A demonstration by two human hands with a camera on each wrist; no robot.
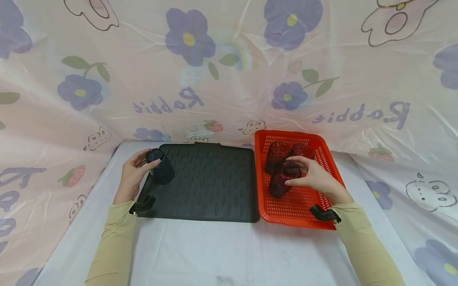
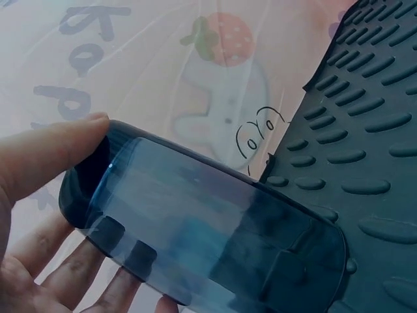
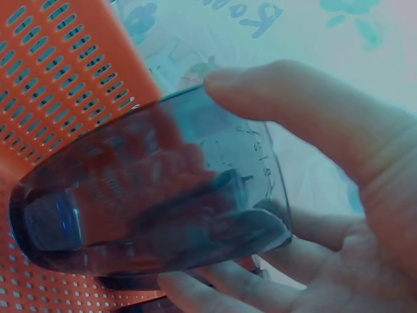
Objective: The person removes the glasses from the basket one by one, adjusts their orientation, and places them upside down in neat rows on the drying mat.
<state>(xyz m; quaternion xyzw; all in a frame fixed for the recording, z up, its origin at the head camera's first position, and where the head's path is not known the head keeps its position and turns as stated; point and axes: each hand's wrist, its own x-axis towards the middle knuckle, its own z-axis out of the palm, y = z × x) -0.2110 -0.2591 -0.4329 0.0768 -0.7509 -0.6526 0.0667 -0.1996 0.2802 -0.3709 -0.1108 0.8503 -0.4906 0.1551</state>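
Note:
My left hand (image 1: 134,174) grips a dark blue drinking glass (image 1: 162,171) by its thick-based end, thumb on one side and fingers on the other. That glass tilts over the left part of a black ribbed drying mat (image 1: 211,182), its far end close over the mat in the left wrist view. With thumb and fingers, my right hand (image 1: 313,176) holds a second tinted glass (image 3: 150,189) near its rim. Its base points down into a red plastic basket (image 1: 264,212). Behind it in the basket stand another glass (image 1: 278,151) and one more glass (image 1: 304,149).
The mat and basket sit side by side on a white-covered table (image 1: 193,254). A patterned curtain (image 1: 229,91) with flowers and rabbits hangs right behind them and along both sides. The basket's perforated wall (image 3: 58,65) rises beside the right-hand glass.

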